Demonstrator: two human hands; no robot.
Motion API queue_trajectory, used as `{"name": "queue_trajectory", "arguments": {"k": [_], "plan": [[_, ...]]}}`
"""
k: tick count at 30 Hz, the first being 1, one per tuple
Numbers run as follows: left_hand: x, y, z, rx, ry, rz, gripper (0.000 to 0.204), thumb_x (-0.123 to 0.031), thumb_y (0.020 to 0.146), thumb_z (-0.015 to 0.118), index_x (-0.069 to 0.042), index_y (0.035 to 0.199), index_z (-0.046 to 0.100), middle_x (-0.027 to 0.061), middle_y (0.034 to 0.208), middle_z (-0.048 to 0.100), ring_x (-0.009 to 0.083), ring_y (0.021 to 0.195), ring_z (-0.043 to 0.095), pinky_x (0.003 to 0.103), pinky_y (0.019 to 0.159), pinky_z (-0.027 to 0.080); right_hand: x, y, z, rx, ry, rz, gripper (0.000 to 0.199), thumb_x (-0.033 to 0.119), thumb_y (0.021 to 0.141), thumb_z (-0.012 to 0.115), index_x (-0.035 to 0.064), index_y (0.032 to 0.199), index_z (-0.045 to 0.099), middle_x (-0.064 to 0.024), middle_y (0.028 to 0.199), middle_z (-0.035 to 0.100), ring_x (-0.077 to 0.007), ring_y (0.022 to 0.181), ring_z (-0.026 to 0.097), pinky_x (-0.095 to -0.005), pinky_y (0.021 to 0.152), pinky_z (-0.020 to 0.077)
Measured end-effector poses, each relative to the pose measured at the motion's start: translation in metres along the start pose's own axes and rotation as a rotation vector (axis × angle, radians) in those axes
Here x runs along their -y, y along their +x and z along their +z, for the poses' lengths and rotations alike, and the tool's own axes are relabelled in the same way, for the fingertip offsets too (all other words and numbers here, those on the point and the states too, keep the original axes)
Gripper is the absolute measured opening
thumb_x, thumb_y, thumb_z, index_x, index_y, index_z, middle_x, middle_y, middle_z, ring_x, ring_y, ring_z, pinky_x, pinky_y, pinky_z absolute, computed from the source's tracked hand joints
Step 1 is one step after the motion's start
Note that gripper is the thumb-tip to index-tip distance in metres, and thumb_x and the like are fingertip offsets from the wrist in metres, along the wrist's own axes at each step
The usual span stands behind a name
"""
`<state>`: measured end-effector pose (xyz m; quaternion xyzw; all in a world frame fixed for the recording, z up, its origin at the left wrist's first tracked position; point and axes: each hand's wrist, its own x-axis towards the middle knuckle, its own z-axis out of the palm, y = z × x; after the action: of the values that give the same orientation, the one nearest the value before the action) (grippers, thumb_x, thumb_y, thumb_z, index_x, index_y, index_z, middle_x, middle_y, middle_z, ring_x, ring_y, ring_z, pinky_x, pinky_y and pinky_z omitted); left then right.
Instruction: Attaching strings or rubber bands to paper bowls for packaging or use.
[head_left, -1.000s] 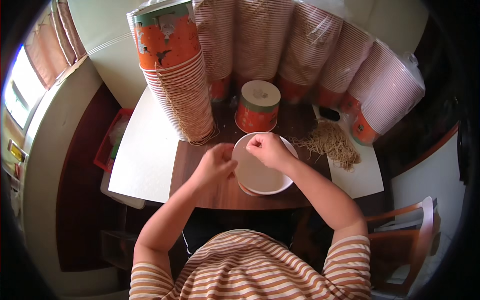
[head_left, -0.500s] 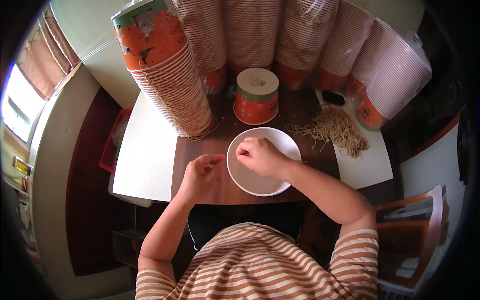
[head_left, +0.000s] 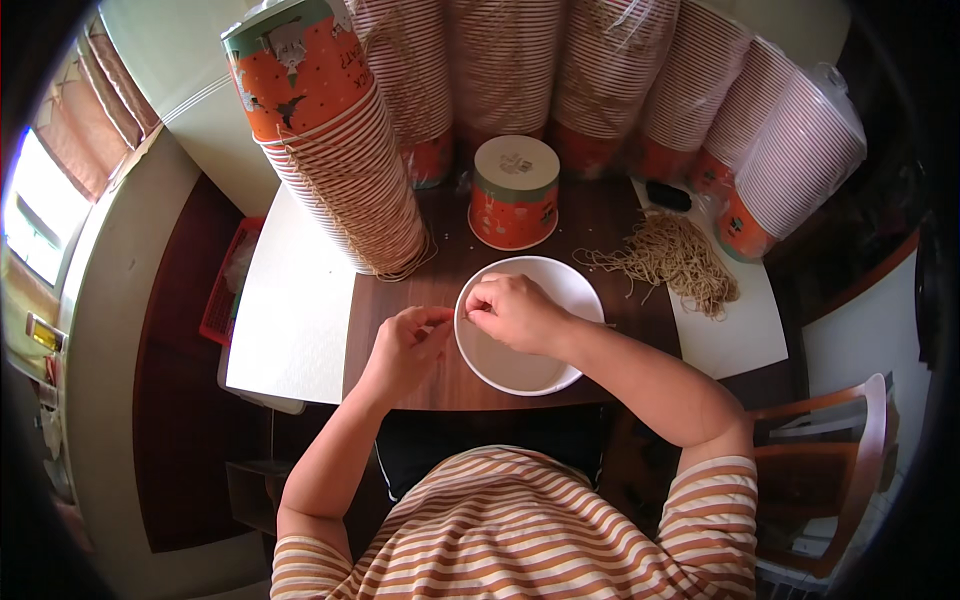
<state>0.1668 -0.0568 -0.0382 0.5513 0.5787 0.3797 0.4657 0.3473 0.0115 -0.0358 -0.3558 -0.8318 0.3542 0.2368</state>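
Note:
A white-lined paper bucket (head_left: 520,375) stands mouth up at the table's front edge. Inside its mouth is my right hand (head_left: 515,312), thumb and fingers pinched at the left wall on what looks like a thin cord end, mostly hidden. My left hand (head_left: 408,345) is outside, with fingertips drawn together against that same side of the bucket; whatever they pinch is too small to make out. A short bit of cord (head_left: 610,324) sticks out at the bucket's right side.
Behind the bucket an orange paper bucket (head_left: 512,215) sits upside down. A tall bucket stack (head_left: 345,165) with cords hanging on it leans at left. Loose cords (head_left: 685,260) lie in a heap at right. Wrapped bucket stacks (head_left: 500,70) line the back. A chair (head_left: 860,460) is at right.
My right hand has shifted slightly left toward the bucket's wall. The fingertips of my left hand have closed in and moved right against its outside.

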Motion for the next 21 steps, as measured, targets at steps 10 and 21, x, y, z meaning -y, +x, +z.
{"name": "queue_trajectory", "arguments": {"k": [10,21], "plan": [[0.010,0.008,-0.002,-0.026,0.207,0.280,0.020,-0.004,0.079,0.061,0.002,0.098,0.064,0.0112,0.075,0.064,0.0209,0.063,0.061,0.029,0.060,0.049,0.004,0.003,0.004,0.014,0.004,-0.003,0.010,0.011,0.078,0.064,0.0011,0.080,0.064,-0.0131,0.078,0.062,-0.0251,0.073,0.062,-0.0347,0.064,0.0483],[0.015,-0.011,-0.012,0.193,-0.262,-0.177,0.015,-0.010,0.087,0.053,0.004,0.091,0.059,0.0074,0.080,0.064,0.0152,0.077,0.063,0.028,0.073,0.052,0.026,-0.015,-0.015,0.274,0.223,0.309,0.047,0.024,0.081,0.070,0.0023,0.116,0.050,-0.0039,0.077,0.062,-0.0121,0.076,0.059,-0.0285,0.074,0.0468]]}}
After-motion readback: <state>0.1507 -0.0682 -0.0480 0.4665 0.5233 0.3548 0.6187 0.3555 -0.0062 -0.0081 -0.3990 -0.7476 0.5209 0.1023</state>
